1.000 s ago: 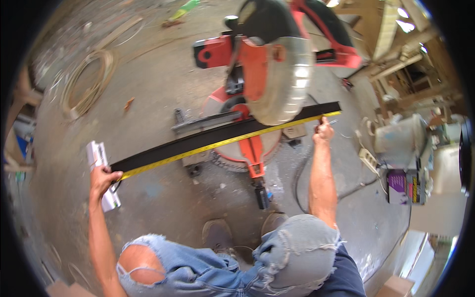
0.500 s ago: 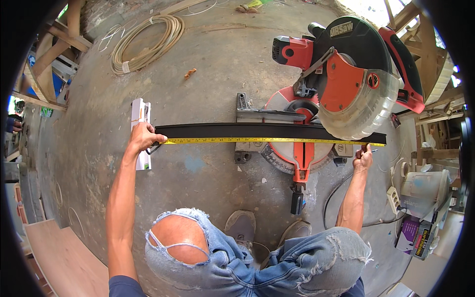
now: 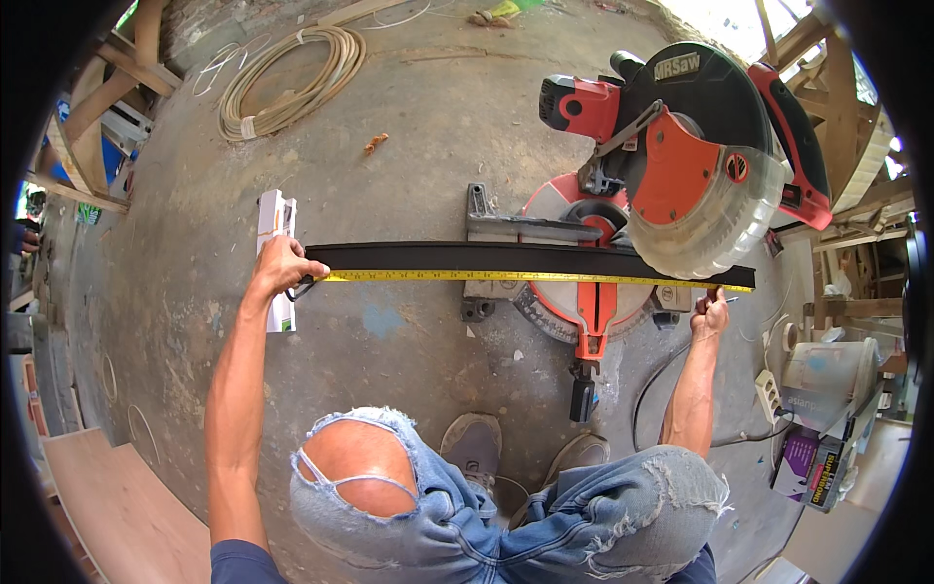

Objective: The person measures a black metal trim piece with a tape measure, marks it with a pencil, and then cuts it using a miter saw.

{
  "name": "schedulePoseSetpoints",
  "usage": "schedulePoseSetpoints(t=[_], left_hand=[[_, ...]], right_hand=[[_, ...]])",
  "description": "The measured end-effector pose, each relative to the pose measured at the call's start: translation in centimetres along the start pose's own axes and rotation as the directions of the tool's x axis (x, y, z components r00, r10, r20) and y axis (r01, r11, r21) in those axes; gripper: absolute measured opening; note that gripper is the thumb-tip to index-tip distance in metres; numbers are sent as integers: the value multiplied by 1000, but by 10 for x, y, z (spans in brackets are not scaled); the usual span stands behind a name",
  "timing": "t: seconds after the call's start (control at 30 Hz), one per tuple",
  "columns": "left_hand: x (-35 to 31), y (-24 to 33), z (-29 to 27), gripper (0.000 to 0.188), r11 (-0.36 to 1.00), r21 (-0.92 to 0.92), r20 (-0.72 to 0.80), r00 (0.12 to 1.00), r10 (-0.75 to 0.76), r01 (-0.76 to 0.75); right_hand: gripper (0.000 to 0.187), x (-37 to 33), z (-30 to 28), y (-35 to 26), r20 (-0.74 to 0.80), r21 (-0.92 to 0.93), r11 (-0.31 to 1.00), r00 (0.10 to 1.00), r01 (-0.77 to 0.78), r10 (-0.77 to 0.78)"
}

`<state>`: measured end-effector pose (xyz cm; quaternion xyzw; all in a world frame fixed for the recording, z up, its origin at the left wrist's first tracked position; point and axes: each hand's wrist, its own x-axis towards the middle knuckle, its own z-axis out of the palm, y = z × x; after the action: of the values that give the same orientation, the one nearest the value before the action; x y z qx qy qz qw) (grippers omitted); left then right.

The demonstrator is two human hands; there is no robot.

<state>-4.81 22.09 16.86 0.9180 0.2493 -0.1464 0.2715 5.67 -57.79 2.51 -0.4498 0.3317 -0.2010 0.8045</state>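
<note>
A long dark metal bar (image 3: 428, 257) lies across the base of a miter saw (image 3: 587, 292). Along its near edge runs the yellow blade of a tape measure (image 3: 428, 277). At the bar's left end, my left hand (image 3: 280, 265) is closed on the tape, thumb pressing at the bar; a dark part shows under its fingers. Beneath this hand lies a white box-like strip (image 3: 277, 219). My right hand (image 3: 710, 313) is closed below the bar's right end, its fingertips at the tape's edge. A thin pencil-like stick (image 3: 732, 299) pokes out of it, mostly hidden by the fingers.
The saw's raised head with its clear blade guard (image 3: 708, 219) overhangs the bar near my right hand. A coiled hose (image 3: 292, 83) lies far left. A power strip (image 3: 769, 391), a bucket (image 3: 827, 375) and a purple-and-black box (image 3: 808, 467) stand at right; wooden boards (image 3: 117, 506) lie near left.
Both hands stay in place on the tape and bar. The view has shifted slightly; little else differs.
</note>
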Motion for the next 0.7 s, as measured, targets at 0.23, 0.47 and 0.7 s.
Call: schedulePoseSetpoints(t=[0.23, 0.47, 0.7], left_hand=[[-9, -5, 10, 82, 990, -107, -15, 996, 87, -88], [-129, 18, 34, 54, 899, -233, -78, 929, 362, -370], [-182, 39, 126, 32, 940, -269, 409, 859, 309, -210]], right_hand=[[14, 2, -15, -16, -16, 49, 995, 996, 84, -84], [15, -158, -2, -47, 12, -43, 999, 1000, -15, 15], [15, -357, 30, 31, 307, -625, 763, 847, -164, 433]])
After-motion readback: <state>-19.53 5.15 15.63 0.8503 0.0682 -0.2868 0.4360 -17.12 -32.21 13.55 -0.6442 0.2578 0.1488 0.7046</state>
